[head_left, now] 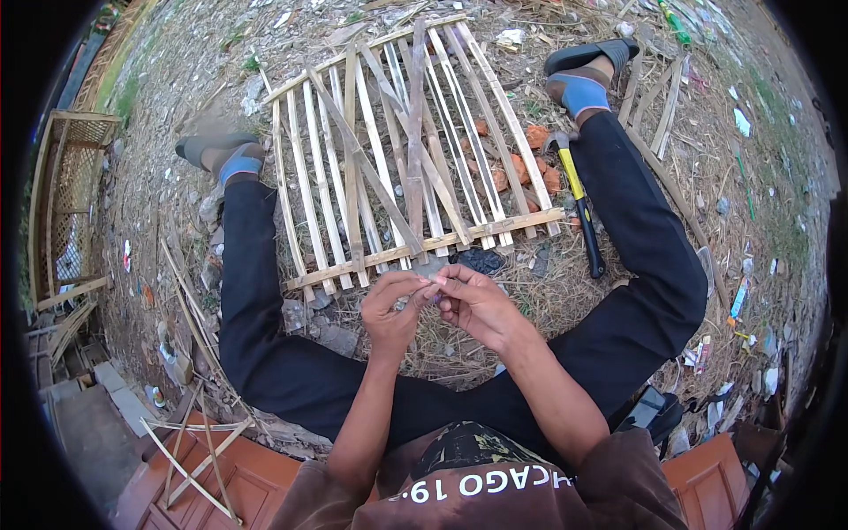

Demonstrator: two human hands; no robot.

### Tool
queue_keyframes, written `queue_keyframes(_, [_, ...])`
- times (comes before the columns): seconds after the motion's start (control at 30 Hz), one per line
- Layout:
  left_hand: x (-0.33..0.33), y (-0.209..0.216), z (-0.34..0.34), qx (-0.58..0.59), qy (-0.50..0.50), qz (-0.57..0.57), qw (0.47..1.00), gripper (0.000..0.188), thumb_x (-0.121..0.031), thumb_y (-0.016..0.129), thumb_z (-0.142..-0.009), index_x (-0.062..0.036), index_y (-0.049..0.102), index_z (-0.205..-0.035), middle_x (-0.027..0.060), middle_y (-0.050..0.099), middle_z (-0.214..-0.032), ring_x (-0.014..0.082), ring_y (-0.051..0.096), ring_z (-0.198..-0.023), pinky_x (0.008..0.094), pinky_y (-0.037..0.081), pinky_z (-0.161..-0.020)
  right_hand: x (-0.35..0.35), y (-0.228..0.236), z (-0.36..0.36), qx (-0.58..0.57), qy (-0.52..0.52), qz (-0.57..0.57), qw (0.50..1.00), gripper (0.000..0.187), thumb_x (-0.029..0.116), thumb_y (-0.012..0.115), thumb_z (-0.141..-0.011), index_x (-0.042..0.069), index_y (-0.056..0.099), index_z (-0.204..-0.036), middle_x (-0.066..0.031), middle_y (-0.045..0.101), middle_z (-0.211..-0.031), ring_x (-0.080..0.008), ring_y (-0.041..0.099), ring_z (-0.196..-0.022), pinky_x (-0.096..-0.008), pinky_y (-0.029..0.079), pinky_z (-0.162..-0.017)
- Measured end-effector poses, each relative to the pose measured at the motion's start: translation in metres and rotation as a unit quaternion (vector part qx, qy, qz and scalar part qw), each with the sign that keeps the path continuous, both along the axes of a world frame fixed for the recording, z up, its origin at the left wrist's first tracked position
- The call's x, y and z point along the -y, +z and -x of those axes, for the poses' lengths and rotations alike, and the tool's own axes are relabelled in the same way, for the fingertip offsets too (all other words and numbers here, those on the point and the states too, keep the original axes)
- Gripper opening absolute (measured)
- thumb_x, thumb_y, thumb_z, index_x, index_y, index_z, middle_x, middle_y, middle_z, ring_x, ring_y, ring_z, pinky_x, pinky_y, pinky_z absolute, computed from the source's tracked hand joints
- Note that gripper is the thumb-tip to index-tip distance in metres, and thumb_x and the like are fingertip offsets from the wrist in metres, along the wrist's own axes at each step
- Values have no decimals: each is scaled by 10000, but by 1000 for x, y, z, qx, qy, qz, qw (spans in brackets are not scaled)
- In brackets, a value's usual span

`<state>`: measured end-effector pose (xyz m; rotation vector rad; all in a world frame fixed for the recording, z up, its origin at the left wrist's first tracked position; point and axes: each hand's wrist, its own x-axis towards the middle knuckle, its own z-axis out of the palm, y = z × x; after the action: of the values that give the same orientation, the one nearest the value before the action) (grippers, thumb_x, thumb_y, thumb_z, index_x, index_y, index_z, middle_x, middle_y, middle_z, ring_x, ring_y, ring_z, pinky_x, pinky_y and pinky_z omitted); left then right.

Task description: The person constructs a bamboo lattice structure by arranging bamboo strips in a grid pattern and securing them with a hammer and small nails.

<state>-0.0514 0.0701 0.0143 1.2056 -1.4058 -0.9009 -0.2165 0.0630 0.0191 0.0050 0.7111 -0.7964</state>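
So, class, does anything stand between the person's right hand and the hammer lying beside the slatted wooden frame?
Nothing visible seems to. Only straw-littered ground lies between the right hand and the hammer; the bent right leg is on the hammer's far side, and the slatted wooden frame is to its left.

A lattice-panelled wooden frame (76, 187) sits at far left; a reddish-brown panelled board (272, 464) shows at lower left. Orange brick chunks (536, 136), a green plastic item (675, 23) and patches of grass (125, 100) dot littered ground (159, 172).

slatted frame (415, 132): rough matt wood | hammer head (558, 140): metal | trousers (450, 406): matt cloth
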Motion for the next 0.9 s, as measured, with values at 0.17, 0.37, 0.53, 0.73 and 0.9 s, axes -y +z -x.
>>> queue_keyframes(0.17, [5,-6,-11,61,136,-50,988,93,-57,738,-891,-12,727,-971,74,686,-887,136,640,-797,261,509,-752,1,9,-10,-106,-2,-30,994,153,251,628,-987,110,623,-1044,-9,678,-884,-55,558,-693,-222,452,-635])
queue_keyframes(0.37, [40,-29,-22,190,133,-101,967,187,-157,732,-908,-3,729,-1013,71,694,-830,110,623,-724,267,484,-666,7,-6,32,-253,-58,5,966,143,242,620,-966,107,637,-1010,18,634,-816,-52,524,-671,-211,422,-628])
queue_keyframes(0.53, [40,-38,-21,241,110,-93,960,193,-165,748,-890,-10,740,-1006,84,706,-831,122,626,-701,278,492,-662,9,-4,38,-270,-57,16,961,124,237,612,-968,118,648,-971,31,616,-797,-48,515,-668,-215,409,-619])
queue_keyframes(0.73, [41,-39,-17,168,120,-123,971,182,-164,751,-885,-7,749,-978,97,718,-809,149,632,-657,301,492,-620,10,-2,35,-278,-41,21,959,136,227,593,-979,105,651,-957,25,615,-801,-51,512,-664,-216,408,-618])
queue_keyframes(0.9, [38,-47,-16,134,129,-130,974,162,-132,747,-886,5,748,-974,85,719,-801,129,640,-678,282,500,-635,9,-4,33,-288,-41,28,956,144,230,590,-980,102,652,-961,22,614,-798,-49,507,-660,-217,405,-616])
